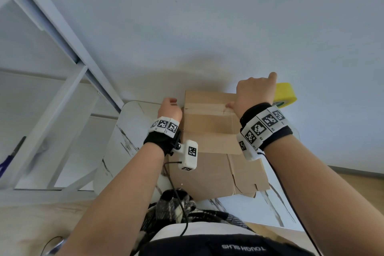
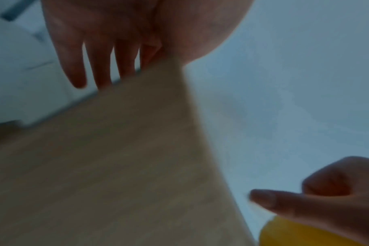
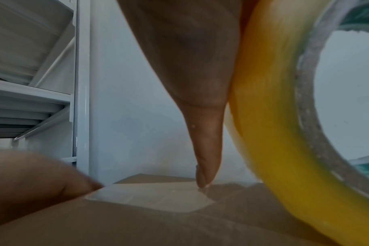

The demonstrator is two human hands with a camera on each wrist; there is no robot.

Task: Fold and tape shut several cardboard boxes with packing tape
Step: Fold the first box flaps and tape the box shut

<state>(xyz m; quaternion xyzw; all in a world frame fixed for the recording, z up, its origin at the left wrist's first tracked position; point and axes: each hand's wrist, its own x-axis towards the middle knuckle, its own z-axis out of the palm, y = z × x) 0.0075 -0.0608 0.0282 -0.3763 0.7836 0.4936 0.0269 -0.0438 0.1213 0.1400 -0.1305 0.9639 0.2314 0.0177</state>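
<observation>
A brown cardboard box [image 1: 207, 172] stands on a white marbled table [image 1: 128, 131], its top flaps folded shut. A strip of clear tape [image 1: 205, 107] runs across the top seam. My left hand [image 1: 169, 108] rests at the box's left edge; in the left wrist view its fingers [image 2: 78, 66] hang straight down the box's side [image 2: 116, 166]. My right hand [image 1: 255, 93] holds a yellow tape roll [image 1: 286, 93] at the right edge. In the right wrist view its thumb [image 3: 206, 149] presses the tape strip [image 3: 150, 198] onto the box [image 3: 137, 224], beside the roll [image 3: 270, 133].
A white metal shelf frame [image 1: 52, 100] stands left of the table, also in the right wrist view [image 3: 32, 99]. A plain white wall is right behind the box. Wood floor [image 1: 363, 185] shows at the right. A plaid cloth [image 1: 176, 206] lies at my lap.
</observation>
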